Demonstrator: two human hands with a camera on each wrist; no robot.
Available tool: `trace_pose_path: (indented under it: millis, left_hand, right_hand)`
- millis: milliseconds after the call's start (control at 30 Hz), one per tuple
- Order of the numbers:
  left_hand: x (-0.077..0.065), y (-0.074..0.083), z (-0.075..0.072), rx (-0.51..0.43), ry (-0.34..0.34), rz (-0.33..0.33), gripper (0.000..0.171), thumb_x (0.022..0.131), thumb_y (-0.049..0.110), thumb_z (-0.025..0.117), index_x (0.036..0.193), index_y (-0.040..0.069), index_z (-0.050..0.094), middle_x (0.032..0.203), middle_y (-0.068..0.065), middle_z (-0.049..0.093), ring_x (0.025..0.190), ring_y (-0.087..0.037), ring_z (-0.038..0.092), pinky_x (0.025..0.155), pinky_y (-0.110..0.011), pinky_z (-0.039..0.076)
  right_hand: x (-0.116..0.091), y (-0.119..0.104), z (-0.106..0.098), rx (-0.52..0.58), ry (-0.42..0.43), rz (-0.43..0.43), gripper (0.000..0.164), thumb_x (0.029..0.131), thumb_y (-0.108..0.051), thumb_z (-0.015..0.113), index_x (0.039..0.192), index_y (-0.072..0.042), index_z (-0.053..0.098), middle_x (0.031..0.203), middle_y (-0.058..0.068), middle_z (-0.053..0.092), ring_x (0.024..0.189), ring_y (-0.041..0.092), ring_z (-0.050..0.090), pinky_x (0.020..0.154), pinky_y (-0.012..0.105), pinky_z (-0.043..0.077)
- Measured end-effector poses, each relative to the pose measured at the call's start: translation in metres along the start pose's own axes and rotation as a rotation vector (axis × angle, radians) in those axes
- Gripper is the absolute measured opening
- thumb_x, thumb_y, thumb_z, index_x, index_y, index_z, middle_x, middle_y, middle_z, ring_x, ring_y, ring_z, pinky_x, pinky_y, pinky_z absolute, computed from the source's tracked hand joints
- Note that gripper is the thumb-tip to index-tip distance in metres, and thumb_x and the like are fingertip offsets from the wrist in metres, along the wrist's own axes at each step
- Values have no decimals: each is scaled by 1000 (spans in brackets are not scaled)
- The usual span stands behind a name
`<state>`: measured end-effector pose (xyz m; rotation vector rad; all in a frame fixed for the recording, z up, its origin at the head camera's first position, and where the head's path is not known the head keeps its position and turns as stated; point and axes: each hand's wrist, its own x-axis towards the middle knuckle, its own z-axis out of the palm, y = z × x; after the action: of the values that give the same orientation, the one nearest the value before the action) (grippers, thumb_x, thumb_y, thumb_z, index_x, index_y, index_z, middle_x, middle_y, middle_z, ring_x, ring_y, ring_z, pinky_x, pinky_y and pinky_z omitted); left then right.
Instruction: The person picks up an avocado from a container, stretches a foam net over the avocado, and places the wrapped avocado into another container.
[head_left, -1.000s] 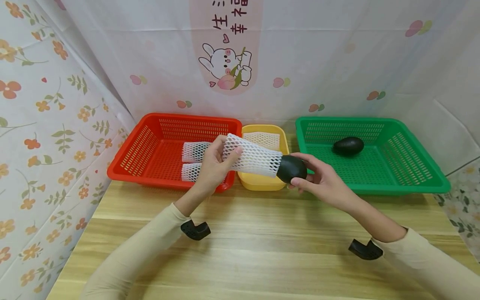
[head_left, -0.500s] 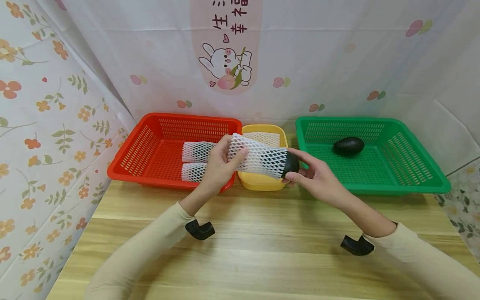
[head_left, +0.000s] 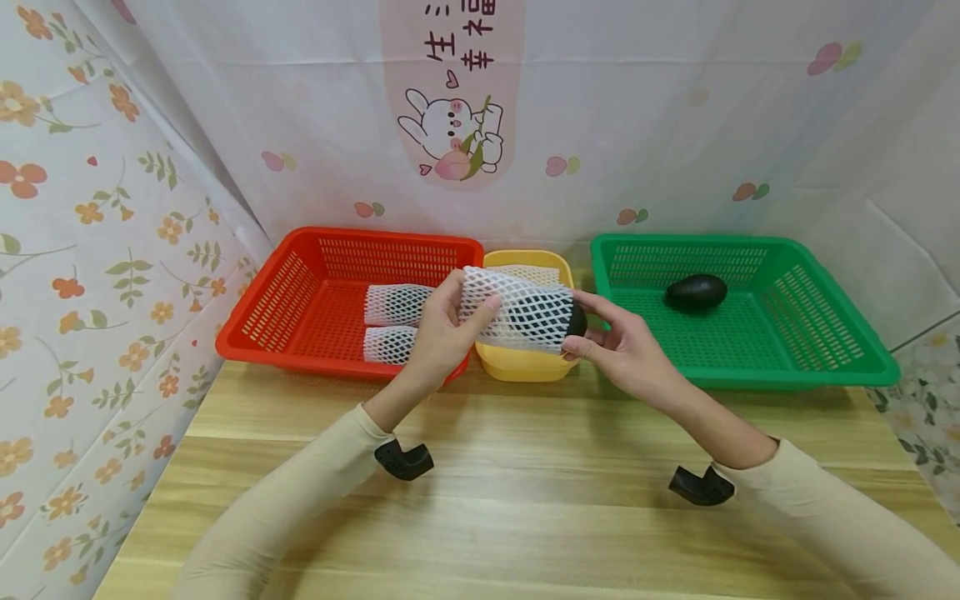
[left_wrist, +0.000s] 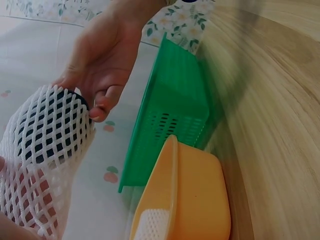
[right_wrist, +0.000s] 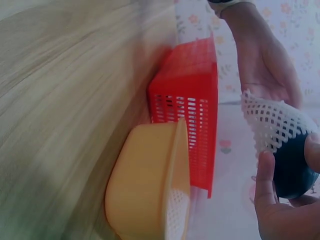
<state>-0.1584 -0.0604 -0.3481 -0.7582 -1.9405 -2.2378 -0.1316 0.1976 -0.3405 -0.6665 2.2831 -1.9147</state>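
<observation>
A black, pear-shaped avocado [right_wrist: 292, 167] sits mostly inside a white foam net sleeve [head_left: 517, 321], raised above the yellow bin in the head view. My left hand [head_left: 442, 333] grips the sleeve's left end, thumb across the front and fingers behind. At the sleeve's right mouth, my right hand [head_left: 633, 342] pinches the avocado's rounded end between thumb and fingers. Only that end stays bare; the rest shows dark through the mesh. Another black avocado [head_left: 696, 292] lies in the green basket [head_left: 750, 350].
Two net-wrapped avocados [head_left: 396, 305] lie in the red basket [head_left: 300, 312] at left. The yellow bin [head_left: 525, 367] between the baskets holds more foam net [head_left: 538, 273]. A wooden table [head_left: 525, 492] is underneath, with a printed curtain [head_left: 637, 125] behind.
The avocado has slid left, deeper into the foam sleeve, with my right hand moving left behind it. My left hand has shifted slightly right, still holding the sleeve.
</observation>
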Motion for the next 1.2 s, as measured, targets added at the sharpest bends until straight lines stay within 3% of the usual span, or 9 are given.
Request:
trace_pose_path:
  millis: [233, 400, 533, 800, 1033, 1200]
  left_hand:
    - [0, 1, 2, 21, -3, 17, 28, 99, 4, 65, 124, 0, 52, 118, -13, 62, 104, -27, 62, 92, -40, 54]
    - [4, 0, 7, -18, 19, 19, 27, 100, 2, 64, 125, -1, 53, 116, -13, 60, 103, -26, 60, 91, -37, 54]
    - [7, 0, 10, -46, 23, 37, 24, 101, 3, 63, 123, 0, 54, 113, -12, 58, 100, -23, 57, 88, -32, 53]
    - [6, 7, 8, -13, 5, 52, 26, 100, 2, 63, 124, -2, 54, 113, -12, 59, 103, -22, 57, 91, -31, 51]
    - [4, 11, 1, 137, -65, 35, 39, 95, 6, 72, 130, 2, 53, 116, -9, 61, 104, -22, 60, 91, -36, 53]
    - [4, 10, -1, 300, -40, 40, 43, 87, 8, 82, 123, 3, 58, 109, -7, 63, 98, -20, 60, 84, -35, 54]
  right_hand:
    - [0, 0, 1, -2, -10, 36, 60, 99, 4, 61, 154, 2, 36, 146, 22, 44, 91, 23, 71, 86, 33, 56]
    - [2, 2, 1, 22, -21, 34, 58, 100, 7, 58, 153, 5, 36, 146, 24, 45, 97, 20, 71, 86, 34, 56]
    - [6, 5, 2, 65, -7, 24, 62, 96, 14, 60, 153, 4, 37, 145, 22, 45, 102, 21, 69, 83, 33, 57]
    - [10, 3, 4, 60, 7, 21, 70, 89, 22, 61, 151, 5, 35, 141, 23, 45, 98, 22, 67, 80, 30, 58]
    - [9, 5, 2, 25, 16, -15, 65, 92, 20, 57, 151, 6, 34, 141, 22, 44, 92, 19, 67, 78, 31, 58]
    - [10, 7, 2, 7, 49, -72, 52, 95, 15, 59, 144, 6, 44, 132, 23, 51, 88, 22, 67, 78, 30, 58]
